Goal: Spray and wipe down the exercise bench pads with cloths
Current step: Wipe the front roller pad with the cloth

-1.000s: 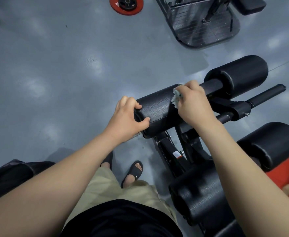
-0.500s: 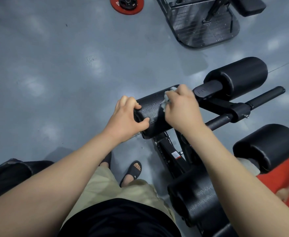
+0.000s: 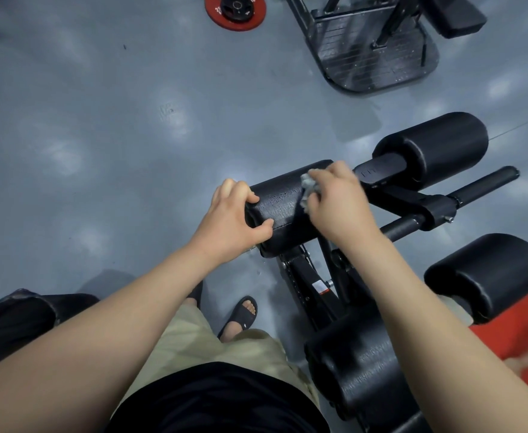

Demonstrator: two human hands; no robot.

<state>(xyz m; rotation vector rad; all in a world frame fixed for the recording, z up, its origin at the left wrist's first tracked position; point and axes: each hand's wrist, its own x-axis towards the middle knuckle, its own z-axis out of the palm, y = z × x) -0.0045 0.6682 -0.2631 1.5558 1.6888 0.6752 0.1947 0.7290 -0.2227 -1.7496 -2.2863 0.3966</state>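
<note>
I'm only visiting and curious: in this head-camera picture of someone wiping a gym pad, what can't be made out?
Head view:
- cloth: mostly hidden under the right hand; only a crumpled grey edge shows.
- roller pad: its left end is covered by the gripping left hand.
- red weight plate: cut by the top edge, lettering too small.
- frame sticker: too small to read.
- red surface: cut off by the right edge.

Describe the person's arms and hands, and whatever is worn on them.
Both forearms are bare up to the frame edge: no sleeves show. The left hand and right hand wear no gloves, and no ring, watch or band shows. Below are a black top, khaki shorts and black slide sandals.
</note>
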